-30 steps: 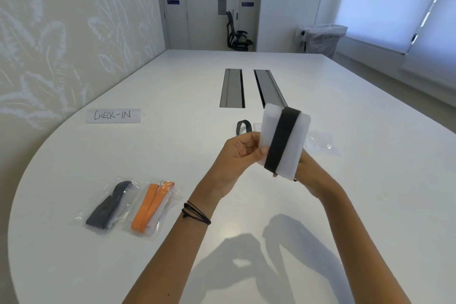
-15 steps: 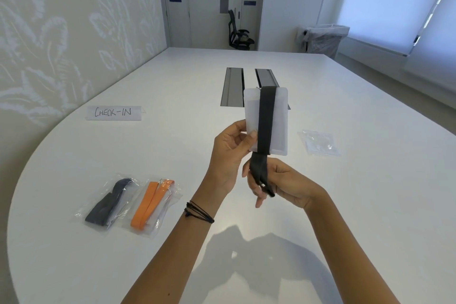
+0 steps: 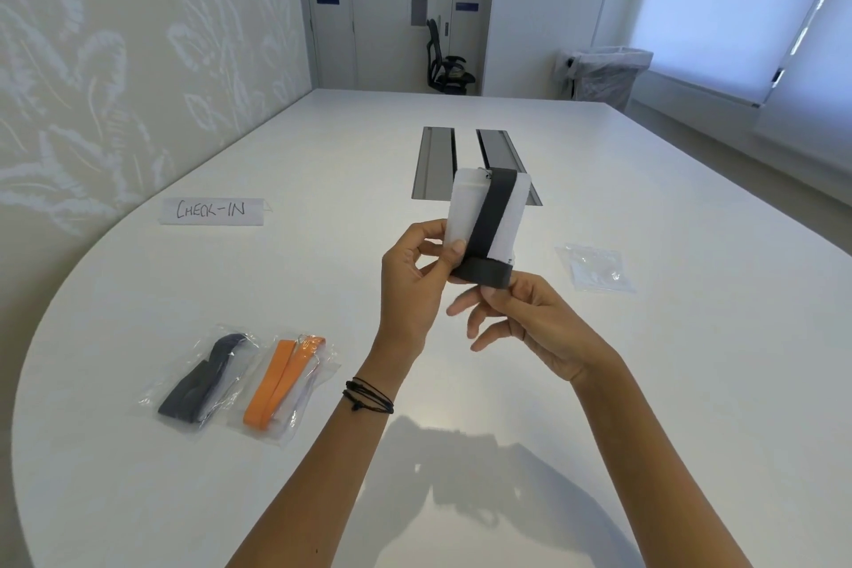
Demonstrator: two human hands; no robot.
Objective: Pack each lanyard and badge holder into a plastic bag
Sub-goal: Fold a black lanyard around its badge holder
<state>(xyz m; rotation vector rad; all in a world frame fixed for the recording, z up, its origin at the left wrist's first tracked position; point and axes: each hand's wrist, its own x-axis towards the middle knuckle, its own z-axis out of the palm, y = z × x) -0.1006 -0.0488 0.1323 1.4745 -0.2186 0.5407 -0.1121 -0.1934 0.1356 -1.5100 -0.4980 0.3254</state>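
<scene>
Two packed bags (image 3: 244,378) are lying nearest, to the left. Both hands are holding the upright badge holder (image 3: 484,212) above the table (image 3: 645,383): left hand (image 3: 410,277) pinching its lower edge, right hand (image 3: 521,318) pinching the black lanyard (image 3: 488,244) wrapped lengthwise, other fingers spread. One empty bag (image 3: 597,268) is lying farther right, nearer the right hand.

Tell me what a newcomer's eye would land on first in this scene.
First, the white badge holder wrapped in a black lanyard, held up at centre by the left hand and right hand. Next, the orange lanyard bag beside the dark lanyard bag, lower left on the table. An empty plastic bag lies to the right.
</scene>
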